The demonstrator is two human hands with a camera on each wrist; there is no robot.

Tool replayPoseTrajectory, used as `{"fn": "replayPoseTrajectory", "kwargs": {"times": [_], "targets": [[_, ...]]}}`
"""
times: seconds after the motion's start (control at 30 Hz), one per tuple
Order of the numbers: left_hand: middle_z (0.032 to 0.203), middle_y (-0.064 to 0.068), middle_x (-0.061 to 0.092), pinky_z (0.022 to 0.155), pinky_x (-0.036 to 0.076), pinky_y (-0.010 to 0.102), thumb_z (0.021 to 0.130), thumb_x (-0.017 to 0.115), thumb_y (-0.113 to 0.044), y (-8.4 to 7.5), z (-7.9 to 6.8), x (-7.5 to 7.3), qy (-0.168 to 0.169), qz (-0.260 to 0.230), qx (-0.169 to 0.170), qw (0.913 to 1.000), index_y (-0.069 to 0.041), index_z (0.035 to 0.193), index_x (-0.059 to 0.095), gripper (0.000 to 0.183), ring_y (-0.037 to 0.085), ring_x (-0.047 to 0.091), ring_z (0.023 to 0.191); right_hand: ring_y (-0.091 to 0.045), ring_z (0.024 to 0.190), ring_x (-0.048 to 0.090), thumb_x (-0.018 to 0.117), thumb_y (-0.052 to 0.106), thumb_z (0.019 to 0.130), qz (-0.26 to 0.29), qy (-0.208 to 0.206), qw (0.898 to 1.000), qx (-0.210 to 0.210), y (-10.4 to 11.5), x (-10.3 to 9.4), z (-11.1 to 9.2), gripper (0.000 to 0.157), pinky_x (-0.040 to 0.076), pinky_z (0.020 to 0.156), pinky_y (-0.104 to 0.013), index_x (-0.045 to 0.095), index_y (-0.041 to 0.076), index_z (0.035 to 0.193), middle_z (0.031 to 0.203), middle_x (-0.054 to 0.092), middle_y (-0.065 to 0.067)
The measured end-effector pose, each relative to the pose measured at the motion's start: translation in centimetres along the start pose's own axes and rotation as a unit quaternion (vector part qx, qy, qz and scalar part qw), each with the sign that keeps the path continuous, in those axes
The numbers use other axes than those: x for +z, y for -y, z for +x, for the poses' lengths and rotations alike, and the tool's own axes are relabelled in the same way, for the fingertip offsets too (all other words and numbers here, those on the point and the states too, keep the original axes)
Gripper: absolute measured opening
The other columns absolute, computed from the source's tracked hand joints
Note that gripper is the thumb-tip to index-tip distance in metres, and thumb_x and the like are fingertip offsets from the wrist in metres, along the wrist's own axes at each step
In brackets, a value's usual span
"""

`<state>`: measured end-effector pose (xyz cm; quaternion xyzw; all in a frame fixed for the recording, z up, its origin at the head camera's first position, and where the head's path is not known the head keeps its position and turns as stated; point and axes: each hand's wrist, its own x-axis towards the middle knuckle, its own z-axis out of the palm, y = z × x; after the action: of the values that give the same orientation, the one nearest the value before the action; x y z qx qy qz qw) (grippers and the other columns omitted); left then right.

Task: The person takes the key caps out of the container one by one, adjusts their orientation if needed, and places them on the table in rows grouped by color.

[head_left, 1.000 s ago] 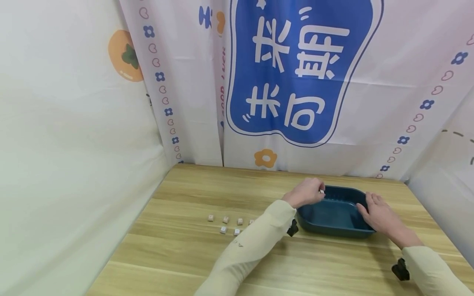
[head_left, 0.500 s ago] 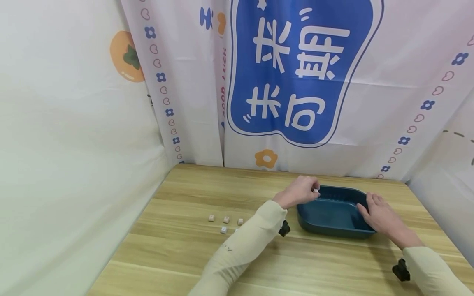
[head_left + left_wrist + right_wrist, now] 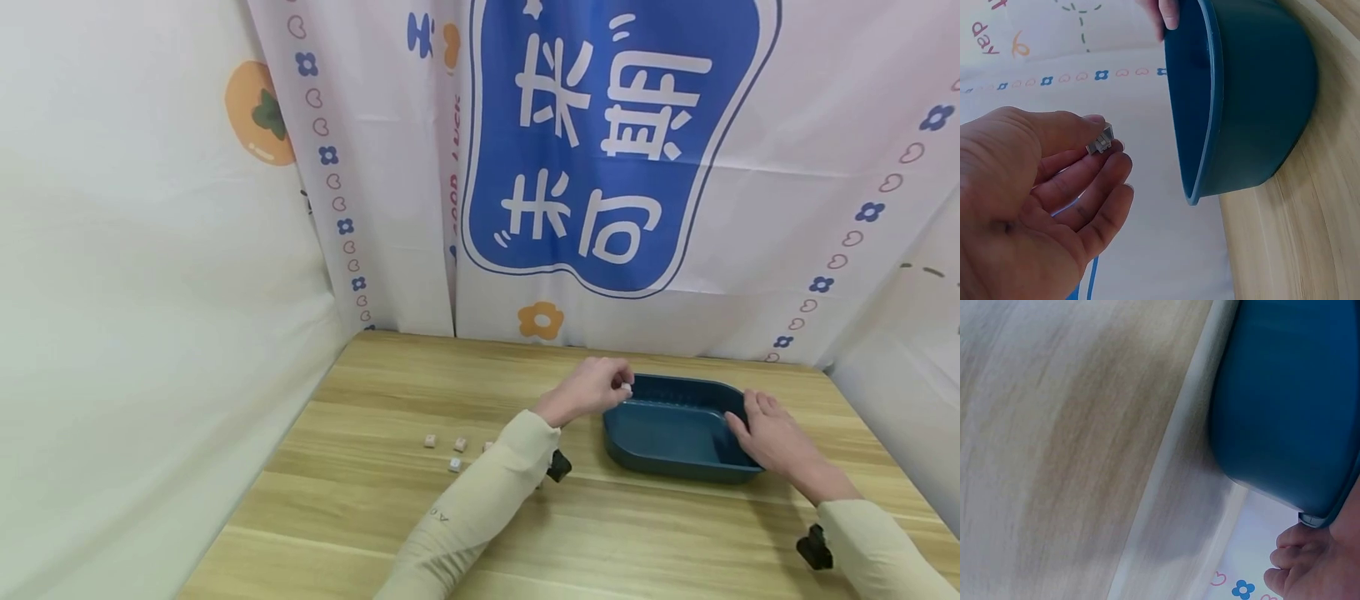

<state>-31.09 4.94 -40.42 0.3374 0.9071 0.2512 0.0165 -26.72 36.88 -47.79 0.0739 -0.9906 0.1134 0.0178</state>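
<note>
My left hand (image 3: 587, 390) pinches a small keycap (image 3: 1101, 140) between thumb and fingertips. In the left wrist view the cap's hollow underside shows. The hand hovers at the left end of a deep teal plastic tray (image 3: 678, 476). At the other end, my right hand (image 3: 776, 440) grips the rim, its thumb on the inner side; the right wrist view catches curled fingers (image 3: 1297, 557) by the tray's edge. Several more keycaps (image 3: 455, 465) lie on the table left of my left sleeve, which partly covers the group.
The wood-grain table (image 3: 360, 500) runs back to a printed cloth (image 3: 390, 275) hanging behind it. A white cloth wall (image 3: 150, 333) borders the left side. A dark wrist camera (image 3: 558, 466) sits under my left wrist.
My left hand has moved left from over the tray to its left end, keeping the keycap pinched. The sleeve now covers more of the keycaps. My right hand stays on the rim.
</note>
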Motion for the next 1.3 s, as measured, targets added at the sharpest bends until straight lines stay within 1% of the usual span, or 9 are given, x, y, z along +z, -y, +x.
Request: {"fn": "replayPoseTrajectory", "kwargs": {"times": [0.27,0.43,0.53,0.7,0.8,0.93,1.13,1.3], "targets": [[0.093,-0.008,0.069,0.067,0.046,0.012,0.097,0.062,-0.022,0.4,-0.8,-0.2,-0.008,-0.008,0.012,0.9999,-0.017,0.107,0.067,0.012,-0.001,0.058,0.076,-0.063,0.134,0.02,0.032,0.044,0.106,0.005,0.004,1.0,0.0,0.0,0.0,0.1,0.08,0.021,0.109,-0.069,0.018,-0.025,0.142,0.143,0.018,-0.051],[0.095,-0.007,0.069,0.07,0.047,0.012,0.097,0.062,-0.02,0.7,-1.5,-0.1,-0.006,-0.024,0.011,0.9996,-0.015,0.107,0.067,0.013,-0.001,0.059,0.079,-0.063,0.133,0.022,0.033,0.044,0.106,-0.001,0.002,1.0,-0.001,0.0,0.1,0.1,0.079,0.022,0.108,-0.069,0.018,-0.025,0.142,0.143,0.019,-0.05],[0.099,-0.006,0.07,0.073,0.048,0.013,0.097,0.063,-0.021,0.9,-2.2,-0.4,-0.004,-0.038,0.004,0.9993,-0.015,0.109,0.067,0.014,0.0,0.061,0.084,-0.063,0.134,0.021,0.032,0.045,0.106,0.001,0.005,1.0,0.002,0.0,0.1,0.1,0.08,0.022,0.108,-0.069,0.017,-0.025,0.142,0.143,0.019,-0.05],[0.104,-0.003,0.071,0.073,0.049,0.013,0.097,0.062,-0.02,1.5,-3.4,-0.8,0.001,-0.053,-0.001,0.9986,-0.014,0.11,0.067,0.015,0.002,0.064,0.09,-0.063,0.134,0.02,0.031,0.046,0.106,0.003,0.003,1.0,0.002,-0.1,0.0,0.1,0.081,0.022,0.109,-0.068,0.017,-0.024,0.142,0.144,0.018,-0.05],[0.105,-0.002,0.072,0.074,0.049,0.012,0.097,0.063,-0.02,2.0,-4.1,-0.8,0.001,-0.047,0.004,0.9989,-0.013,0.109,0.068,0.015,0.002,0.065,0.091,-0.063,0.134,0.02,0.031,0.045,0.106,0.003,0.001,1.0,0.001,0.0,0.2,0.1,0.08,0.022,0.109,-0.068,0.018,-0.025,0.142,0.143,0.018,-0.05],[0.104,-0.003,0.072,0.075,0.049,0.012,0.096,0.063,-0.02,2.2,-4.6,-0.9,0.0,-0.038,0.01,0.9992,-0.014,0.107,0.068,0.013,0.003,0.066,0.093,-0.063,0.134,0.02,0.03,0.046,0.106,0.002,0.0,1.0,0.002,0.0,0.1,0.1,0.08,0.022,0.109,-0.068,0.018,-0.025,0.142,0.143,0.018,-0.05],[0.105,-0.004,0.072,0.077,0.05,0.014,0.097,0.063,-0.02,2.7,-5.6,-1.4,0.001,-0.047,0.014,0.9988,-0.014,0.108,0.068,0.013,0.004,0.067,0.097,-0.063,0.134,0.02,0.031,0.044,0.106,0.005,0.0,1.0,-0.001,0.0,-0.1,0.1,0.079,0.021,0.109,-0.068,0.018,-0.025,0.142,0.143,0.018,-0.051],[0.105,-0.002,0.071,0.081,0.051,0.015,0.097,0.062,-0.02,3.6,-6.8,-1.6,-0.002,-0.052,0.01,0.9986,-0.014,0.107,0.067,0.012,0.007,0.067,0.1,-0.063,0.134,0.02,0.032,0.044,0.106,0.003,0.0,1.0,0.001,0.0,-0.1,0.0,0.079,0.021,0.109,-0.068,0.018,-0.025,0.142,0.143,0.019,-0.05]]}}
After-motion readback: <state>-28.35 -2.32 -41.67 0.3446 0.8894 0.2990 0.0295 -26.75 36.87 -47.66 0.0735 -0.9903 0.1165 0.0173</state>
